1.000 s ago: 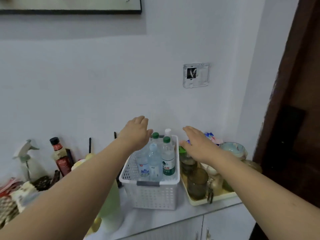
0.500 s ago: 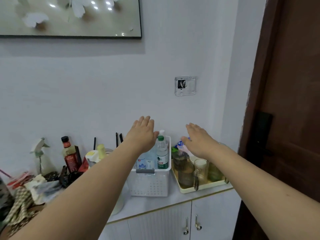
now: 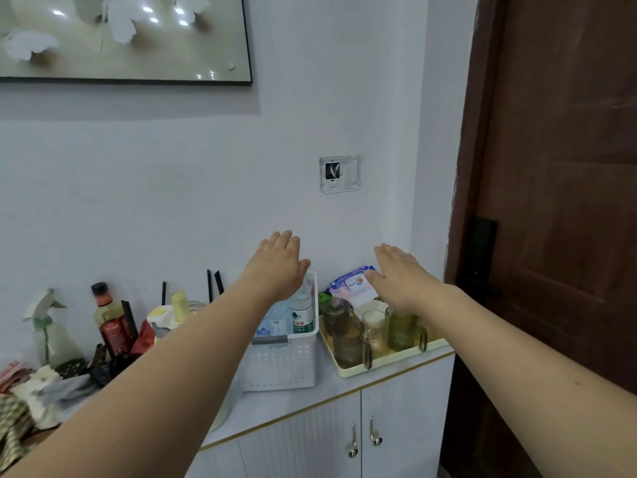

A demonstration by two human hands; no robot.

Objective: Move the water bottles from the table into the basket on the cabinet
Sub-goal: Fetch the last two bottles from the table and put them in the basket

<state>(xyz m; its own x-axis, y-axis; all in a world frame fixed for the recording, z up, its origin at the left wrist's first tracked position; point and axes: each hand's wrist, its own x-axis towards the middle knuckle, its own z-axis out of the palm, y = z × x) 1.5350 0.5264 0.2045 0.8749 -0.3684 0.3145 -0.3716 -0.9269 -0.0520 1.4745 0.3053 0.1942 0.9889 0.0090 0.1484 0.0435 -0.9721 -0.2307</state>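
Observation:
A white perforated basket stands on the white cabinet against the wall. Clear water bottles stand upright inside it, one with a green label, another with a blue label; their caps are hidden behind my left hand. My left hand hovers flat above the basket, palm down, fingers apart, holding nothing. My right hand is stretched out flat over the tray to the right, also empty.
A cream tray of glass cups sits right of the basket, with a wipes pack behind. Left of the basket are a sauce bottle, a spray bottle and clutter. A brown door is at the right.
My view has pulled back and risen, so the cabinet doors and the picture now show. Both hands have lifted higher above the basket and tray, still flat and empty.

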